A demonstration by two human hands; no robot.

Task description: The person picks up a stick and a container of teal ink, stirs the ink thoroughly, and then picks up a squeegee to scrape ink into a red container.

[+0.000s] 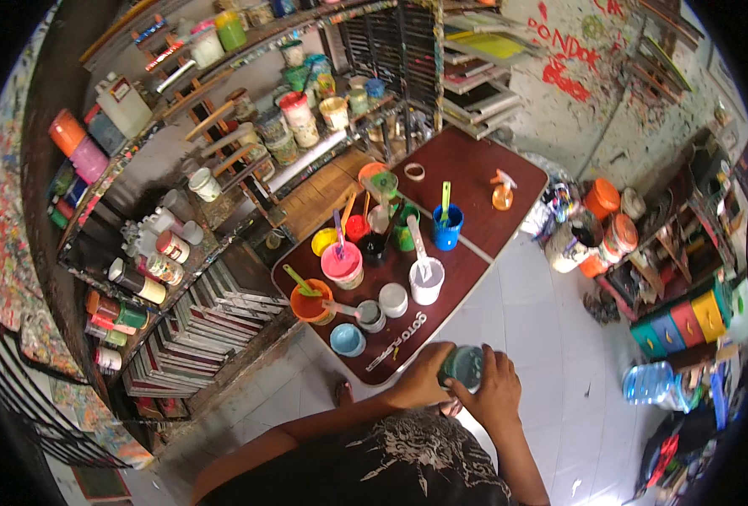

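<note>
Close to my body, past the table's near edge, I hold a small dark green paint tub [462, 368] between both hands. My left hand [423, 377] wraps its left side, while the fingers of my right hand [494, 388] curl round its right side. Across the dark red table [475, 169] stand open paint pots. Nearest are a light blue pot [348, 339], a grey pot [371, 316], a pale grey pot [393, 299] and a white pot [426, 282] with a stirrer in it. Behind them are a pink pot [342, 266], an orange pot [310, 301] and a blue pot [447, 228].
A spray bottle [502, 192] and a tape roll [414, 172] occupy the table's far part. Shelves of paint containers [298, 118] line the left, above stacked frames [197, 337]. On the right are paint buckets [575, 240], a coloured drawer unit [686, 325] and a blue water bottle [649, 384].
</note>
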